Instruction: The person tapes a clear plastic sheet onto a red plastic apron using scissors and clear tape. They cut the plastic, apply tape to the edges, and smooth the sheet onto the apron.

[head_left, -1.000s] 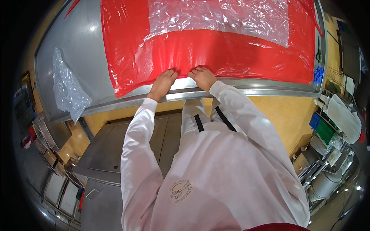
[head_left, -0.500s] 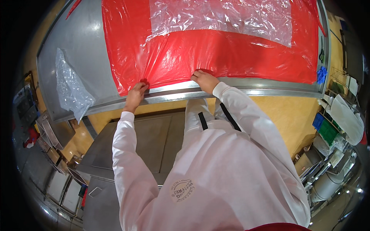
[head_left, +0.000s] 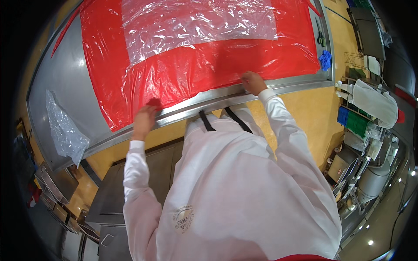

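A large red plastic sheet (head_left: 183,71) lies spread on the metal table (head_left: 65,78), with a wrinkled clear plastic sheet (head_left: 200,24) over its middle. At the near edge of the red sheet, left of centre, is my left hand (head_left: 145,121); its fingers are blurred, so its grip is unclear. Farther right along that edge, my right hand (head_left: 253,82) has its fingers curled together at the red plastic, seeming to pinch it. The fingertips of both hands are partly hidden.
A crumpled clear plastic bag (head_left: 65,130) hangs slightly over the table's near left edge. Scissors (head_left: 321,38) and a blue crumpled item (head_left: 325,60) lie at the right end. A metal cabinet (head_left: 130,185) stands below left; a loaded rack (head_left: 357,119) is at the right.
My hands have moved farther apart along the near edge, the right one going right. The pulled creases in the red sheet have eased. The whole view has turned and shifted.
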The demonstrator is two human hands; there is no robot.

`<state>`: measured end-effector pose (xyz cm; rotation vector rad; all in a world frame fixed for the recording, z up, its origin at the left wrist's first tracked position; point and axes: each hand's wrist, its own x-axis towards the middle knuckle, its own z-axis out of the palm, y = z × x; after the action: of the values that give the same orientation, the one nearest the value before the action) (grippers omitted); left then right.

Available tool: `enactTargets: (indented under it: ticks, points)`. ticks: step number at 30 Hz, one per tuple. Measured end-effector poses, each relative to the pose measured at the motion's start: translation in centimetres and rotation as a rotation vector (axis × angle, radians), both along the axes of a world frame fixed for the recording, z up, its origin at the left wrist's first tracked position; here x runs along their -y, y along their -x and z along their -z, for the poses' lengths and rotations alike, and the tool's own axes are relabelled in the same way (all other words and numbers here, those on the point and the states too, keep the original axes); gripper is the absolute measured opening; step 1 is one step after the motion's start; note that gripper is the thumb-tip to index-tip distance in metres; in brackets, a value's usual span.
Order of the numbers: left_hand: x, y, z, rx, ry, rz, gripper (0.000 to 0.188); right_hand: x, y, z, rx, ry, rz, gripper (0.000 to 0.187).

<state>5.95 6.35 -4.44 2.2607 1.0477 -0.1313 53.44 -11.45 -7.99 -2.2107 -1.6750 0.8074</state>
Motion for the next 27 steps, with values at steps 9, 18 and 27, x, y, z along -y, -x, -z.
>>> enactTargets:
  ticks: [9,18,27]
  points:
    - [11.5,-22.4,1.9,-0.017,-0.237,-0.054,0.038,3.5,-6.7,2.8,0.085,-0.020,-0.337,0.014]
    - [10.7,-23.1,5.0,-0.132,-0.263,-0.083,0.019,2.3,-7.8,2.9,0.058,0.007,-0.619,0.022]
    - [8.5,-23.5,5.1,-0.227,-0.164,0.313,0.014,3.9,-10.0,4.5,0.064,0.092,-0.660,0.020]
